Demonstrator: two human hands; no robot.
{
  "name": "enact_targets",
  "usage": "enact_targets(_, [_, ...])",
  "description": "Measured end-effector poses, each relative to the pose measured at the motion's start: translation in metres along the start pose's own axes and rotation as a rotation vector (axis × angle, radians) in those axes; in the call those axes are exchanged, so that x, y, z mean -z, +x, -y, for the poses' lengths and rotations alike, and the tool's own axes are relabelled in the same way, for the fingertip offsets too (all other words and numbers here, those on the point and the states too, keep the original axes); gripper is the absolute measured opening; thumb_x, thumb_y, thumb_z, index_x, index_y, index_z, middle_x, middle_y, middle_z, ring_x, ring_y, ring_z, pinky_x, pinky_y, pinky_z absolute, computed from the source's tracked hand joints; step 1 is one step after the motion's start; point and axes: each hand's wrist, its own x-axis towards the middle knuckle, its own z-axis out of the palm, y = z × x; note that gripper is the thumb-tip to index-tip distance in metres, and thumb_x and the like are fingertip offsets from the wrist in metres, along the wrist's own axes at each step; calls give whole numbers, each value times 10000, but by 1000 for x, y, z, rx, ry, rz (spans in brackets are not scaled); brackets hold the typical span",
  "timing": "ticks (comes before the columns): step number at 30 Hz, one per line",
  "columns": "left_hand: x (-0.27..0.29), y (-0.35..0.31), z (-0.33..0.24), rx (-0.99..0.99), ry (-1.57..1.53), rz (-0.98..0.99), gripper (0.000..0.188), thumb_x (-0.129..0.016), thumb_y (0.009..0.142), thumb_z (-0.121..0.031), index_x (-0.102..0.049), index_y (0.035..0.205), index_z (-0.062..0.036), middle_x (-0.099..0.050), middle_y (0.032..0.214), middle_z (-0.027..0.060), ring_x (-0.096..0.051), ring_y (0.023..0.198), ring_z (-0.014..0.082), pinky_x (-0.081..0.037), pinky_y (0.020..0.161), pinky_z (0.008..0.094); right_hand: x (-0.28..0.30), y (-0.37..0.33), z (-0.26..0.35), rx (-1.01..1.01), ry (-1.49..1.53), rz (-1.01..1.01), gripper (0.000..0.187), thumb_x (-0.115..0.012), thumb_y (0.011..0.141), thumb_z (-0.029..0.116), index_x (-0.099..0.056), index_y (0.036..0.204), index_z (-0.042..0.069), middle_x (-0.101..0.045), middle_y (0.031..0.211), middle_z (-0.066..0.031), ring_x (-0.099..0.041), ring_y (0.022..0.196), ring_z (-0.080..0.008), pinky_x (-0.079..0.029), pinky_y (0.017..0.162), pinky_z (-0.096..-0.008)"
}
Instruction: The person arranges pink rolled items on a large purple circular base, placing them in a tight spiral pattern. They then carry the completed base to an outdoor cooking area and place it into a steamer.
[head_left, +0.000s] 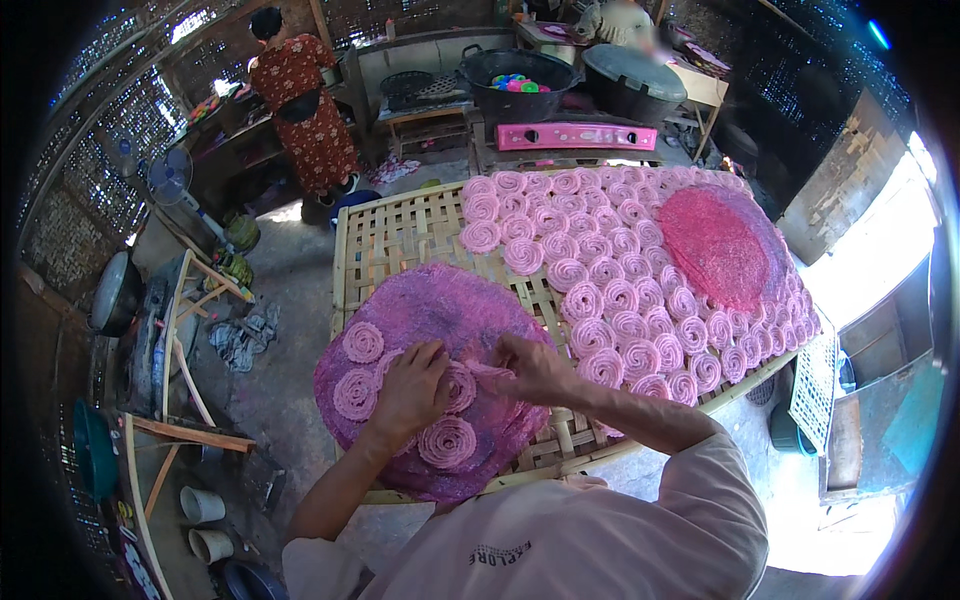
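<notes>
Pale pink piece point(488, 376): located at the fingertips of the right hand point(535, 368), above the round purple-pink mat point(430, 290). Right fingers are bent and appear to pinch the piece at its right end; the rest extends leftward, toward the left hand. Left hand point(415, 385): fingers curled, just left of the piece, over the pink swirls point(447, 442) on the mat. Cannot tell whether they grip anything, as the back of the hand hides the undersides.

Mat lies on the near left part of a woven bamboo rack point(375, 240), overhanging its left edge. To its right, closely packed rows of pale pink rosettes point(605, 270) cover much of the rack; a second, darker pink round mat point(710, 240) lies over those at the far right.

Beyond the rack: long pink box point(576, 137), black tub point(515, 107) with bright-coloured items, lidded pot point(636, 75). Far left: person in red patterned clothing point(300, 110), facing away.
</notes>
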Motion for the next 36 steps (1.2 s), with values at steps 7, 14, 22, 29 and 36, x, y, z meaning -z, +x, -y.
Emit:
enact_targets(7, [17, 5, -14, 78, -165, 119, 248, -671, 741, -100, -565, 959, -50, -603, 1018, 121, -546, 1047, 308, -420, 852, 480, 68, 57, -44, 58, -20, -264, 175, -652, 816, 146, -607, 937, 28, -624, 863, -104, -612, 835, -254, -503, 723, -385])
enact_targets(14, [21, 4, -21, 132, -383, 91, 271, -677, 725, -54, -542, 960, -58, -633, 850, 122, -637, 799, 313, -493, 704, 411, 64, 64, -100, 409, -728, -388, 155, -618, 731, 114, -609, 884, 101, -607, 907, -52, -562, 910, -264, -410, 818, -417])
enact_targets(22, [41, 14, -40, 227, -574, -35, 322, -728, 737, -96, -562, 1010, -57, -637, 939, 107, -648, 829, 294, -519, 715, 382, 38, 11, 3, -365, 456, 177, 279, -591, 922, 272, -627, 1023, 14, -654, 1007, -115, -628, 913, -211, -507, 786, -365])
enact_targets(29, [41, 17, -50, -82, -286, -151, 442, -714, 773, -131, -587, 1189, -53, -582, 1213, 159, -525, 1176, 342, -418, 1007, 428, 23, 37, -13, -357, 1025, 87, 420, -630, 903, 277, -556, 1129, -69, -647, 993, -158, -636, 914, -205, -533, 772, -333])
enact_targets(36, [10, -30, 53, 104, 192, 36, 428, -631, 807, -77, -572, 1224, 1, -544, 1292, 223, -492, 1240, 359, -401, 1036, 440, 42, 150, -63, -85, 181, -239, 376, -620, 840, 167, -606, 1171, -11, -667, 1040, -195, -642, 997, -306, -500, 851, -400])
